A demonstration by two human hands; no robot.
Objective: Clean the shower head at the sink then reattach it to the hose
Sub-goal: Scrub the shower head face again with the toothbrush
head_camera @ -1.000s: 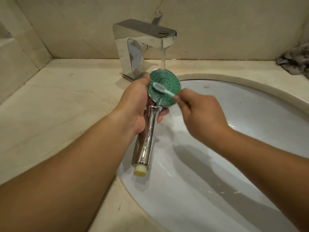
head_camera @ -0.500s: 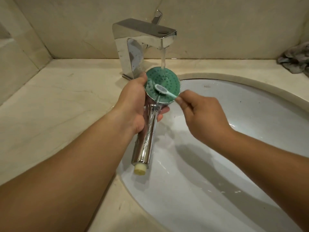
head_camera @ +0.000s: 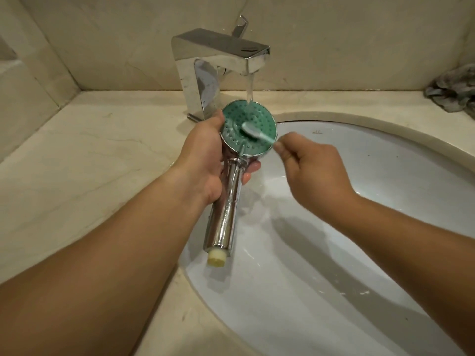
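Observation:
A chrome shower head (head_camera: 226,214) with a round green nozzle face (head_camera: 259,116) is held over the sink, face up under running tap water. My left hand (head_camera: 203,160) grips its neck just below the face. Its cream threaded end (head_camera: 217,258) points toward me, with no hose on it. My right hand (head_camera: 316,173) pinches a pale green toothbrush (head_camera: 257,133) whose bristle head lies on the middle of the green face. No hose is in view.
A square chrome faucet (head_camera: 213,62) with a raised lever stands behind the shower head, its stream falling on the green face. The white oval basin (head_camera: 359,253) sits in a beige marble counter (head_camera: 90,163). A crumpled grey cloth (head_camera: 452,91) lies at the back right.
The shower head shifted slightly left and up under the stream. The toothbrush head slid across the green face toward its middle, and my right hand moved with it.

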